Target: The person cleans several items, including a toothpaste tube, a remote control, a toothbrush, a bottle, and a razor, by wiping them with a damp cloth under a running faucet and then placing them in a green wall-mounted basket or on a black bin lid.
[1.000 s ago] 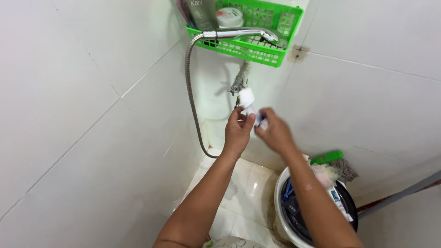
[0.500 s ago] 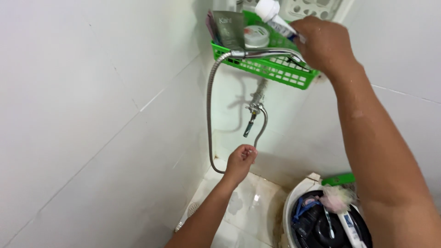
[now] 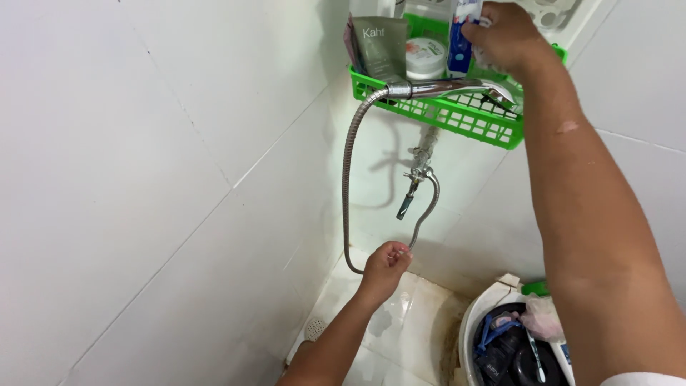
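The right hand [image 3: 504,32] is raised to the green plastic slatted wall basket [image 3: 457,114] mounted high in the tiled corner, its fingers closed around a white and blue tube-shaped container [image 3: 463,36] that stands upright inside the basket. Beside that container in the basket sit a round white lidded jar [image 3: 425,57] and a grey-green flat sachet-style tube [image 3: 379,46], leaning at the left end. A chrome shower head [image 3: 457,89] lies across the basket's front edge, and its ribbed metal hose [image 3: 348,186] drops down the wall and loops back up to a chrome wall tap with a dark spout [image 3: 416,182]. The left hand [image 3: 384,264] is low, near the bottom of the hose loop, fingers curled into a loose fist; whether it holds anything small cannot be told. At lower right stands a white plastic bucket [image 3: 471,336] holding dark items and a toothbrush-like stick. A round floor drain [image 3: 314,329] sits in the wet tiled floor at lower left.
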